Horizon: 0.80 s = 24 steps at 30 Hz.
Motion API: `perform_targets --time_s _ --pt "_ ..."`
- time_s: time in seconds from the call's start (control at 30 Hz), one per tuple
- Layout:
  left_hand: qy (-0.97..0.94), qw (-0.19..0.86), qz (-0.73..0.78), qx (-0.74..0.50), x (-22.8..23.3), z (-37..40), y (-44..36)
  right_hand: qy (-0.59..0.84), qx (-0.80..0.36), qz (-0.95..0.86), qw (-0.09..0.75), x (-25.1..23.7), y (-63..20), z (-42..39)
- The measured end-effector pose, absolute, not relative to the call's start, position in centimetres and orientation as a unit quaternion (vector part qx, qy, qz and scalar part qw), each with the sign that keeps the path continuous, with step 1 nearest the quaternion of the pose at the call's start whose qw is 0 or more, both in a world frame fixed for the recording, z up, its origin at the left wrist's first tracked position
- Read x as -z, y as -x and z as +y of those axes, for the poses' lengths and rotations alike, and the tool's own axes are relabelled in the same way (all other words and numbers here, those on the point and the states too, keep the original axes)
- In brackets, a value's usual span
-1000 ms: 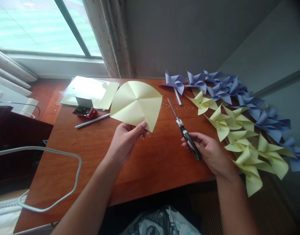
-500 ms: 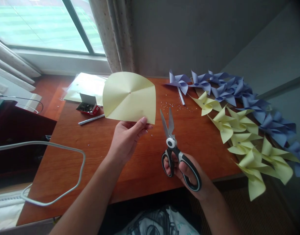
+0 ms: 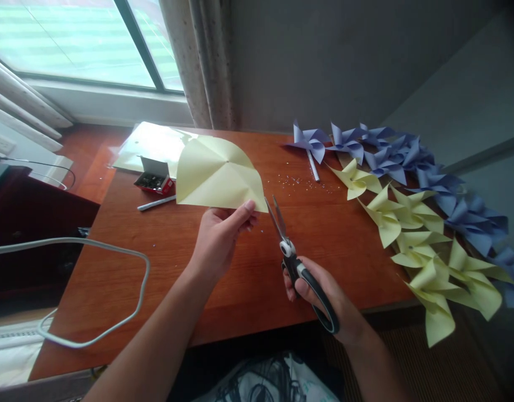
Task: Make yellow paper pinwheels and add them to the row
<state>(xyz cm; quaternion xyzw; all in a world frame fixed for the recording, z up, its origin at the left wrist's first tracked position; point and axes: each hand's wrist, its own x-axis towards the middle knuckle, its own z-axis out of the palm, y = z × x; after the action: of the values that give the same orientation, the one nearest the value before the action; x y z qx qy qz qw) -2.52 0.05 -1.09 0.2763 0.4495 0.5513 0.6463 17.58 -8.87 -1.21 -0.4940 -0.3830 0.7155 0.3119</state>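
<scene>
While the left hand pinches a yellow paper by its lower edge, the right hand grips scissors, blades slightly parted just beside the left fingertips.

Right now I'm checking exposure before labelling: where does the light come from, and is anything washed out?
Head view: daylight enters through the window at upper left; the sheets beneath it glare almost white; the pinwheels at right bend with lens distortion.

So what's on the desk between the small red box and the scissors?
In the head view, the hand-held yellow creased paper sheet hangs between the small red box and black-handled scissors.
</scene>
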Motion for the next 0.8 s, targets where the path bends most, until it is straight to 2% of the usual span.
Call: perform_targets --time_s 0.27,0.8 --pt "-0.282 0.637 0.459 -0.551 1.0 -0.03 2.45 0.48 -0.731 -0.388 0.29 0.93 -17.68 -8.97" --pt "-0.375 0.619 0.48 -0.496 1.12 -0.46 1.85 0.484 -0.726 -0.382 0.304 0.34 -16.97 -8.13"
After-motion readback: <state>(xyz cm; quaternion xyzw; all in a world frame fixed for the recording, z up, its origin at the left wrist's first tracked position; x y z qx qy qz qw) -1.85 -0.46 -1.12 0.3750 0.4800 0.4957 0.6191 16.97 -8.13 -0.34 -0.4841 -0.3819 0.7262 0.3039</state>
